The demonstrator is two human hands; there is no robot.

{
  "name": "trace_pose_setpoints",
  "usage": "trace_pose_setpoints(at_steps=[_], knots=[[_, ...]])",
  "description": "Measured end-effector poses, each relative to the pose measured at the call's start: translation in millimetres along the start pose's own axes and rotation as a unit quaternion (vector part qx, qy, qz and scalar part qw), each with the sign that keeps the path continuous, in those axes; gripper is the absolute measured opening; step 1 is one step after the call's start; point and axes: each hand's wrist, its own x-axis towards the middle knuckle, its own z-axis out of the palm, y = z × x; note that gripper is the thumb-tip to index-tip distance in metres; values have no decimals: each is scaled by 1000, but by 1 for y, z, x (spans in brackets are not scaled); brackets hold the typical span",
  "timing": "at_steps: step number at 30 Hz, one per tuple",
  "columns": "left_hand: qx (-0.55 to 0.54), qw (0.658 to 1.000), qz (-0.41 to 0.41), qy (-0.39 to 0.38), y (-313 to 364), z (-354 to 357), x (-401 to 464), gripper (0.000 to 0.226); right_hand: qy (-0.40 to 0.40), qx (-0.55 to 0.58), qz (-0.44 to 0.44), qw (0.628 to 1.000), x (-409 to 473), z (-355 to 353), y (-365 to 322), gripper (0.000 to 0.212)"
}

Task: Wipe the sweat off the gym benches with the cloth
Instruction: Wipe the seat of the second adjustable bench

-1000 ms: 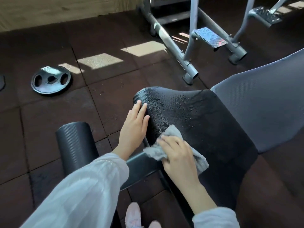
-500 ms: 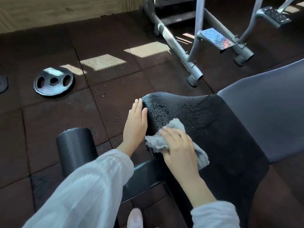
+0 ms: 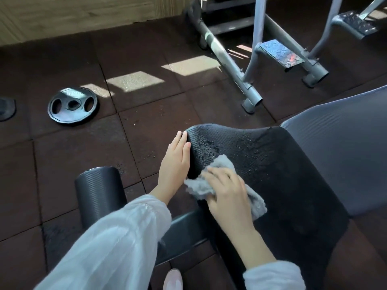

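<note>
I read the job as early in progress. The bench seat pad (image 3: 278,176) carries droplets across its far part, beyond the right hand (image 3: 227,197), so most of this pad is unwiped; the lighter back pad (image 3: 343,147), further to the right of that hand, shows no droplets I can make out.

The right hand lies on the cloth (image 3: 209,185), fingers loosely curled over it and pressing it against the pad's near left edge. The cloth sticks out on both sides of the hand.

The left hand (image 3: 176,164) is flat, fingers together and straight, resting against the pad's left side, just beside the right hand.

The pad surface is dark and finely ribbed. Below the left hand sits a foam roller (image 3: 98,195). Further left of it, a weight plate (image 3: 73,105) lies on brown rubber floor tiles (image 3: 146,122). Beyond both hands stands a grey machine frame (image 3: 234,65).
</note>
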Motion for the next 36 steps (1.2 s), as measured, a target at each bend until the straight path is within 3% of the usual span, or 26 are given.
trace_pose_setpoints(at_steps=[3,8,15,21,23,27,29,34,36], knots=[[9,1000,3,0,-1,0,2,42,-17,-2,14,1000,19,5,-9,48],[-7,1000,3,6,0,1,-2,41,-46,-16,-92,995,-25,-4,-4,40],[-52,998,6,17,0,-7,2,38,11,45,-6,999,48,10,8,41],[-57,998,15,11,-1,-10,2,36,-66,85,-146,983,76,11,19,37],[-54,998,5,14,-2,-10,2,37,-57,144,-121,981,69,5,34,34],[-55,998,1,9,-2,-10,2,38,-2,177,61,982,94,2,45,39],[-58,998,-1,11,-1,-8,1,38,-8,146,60,987,111,9,38,38],[-45,999,1,4,-1,-3,-2,40,-44,162,-62,984,87,6,40,42],[-34,999,1,4,-1,-3,-2,40,-23,181,-17,983,73,-3,53,42]])
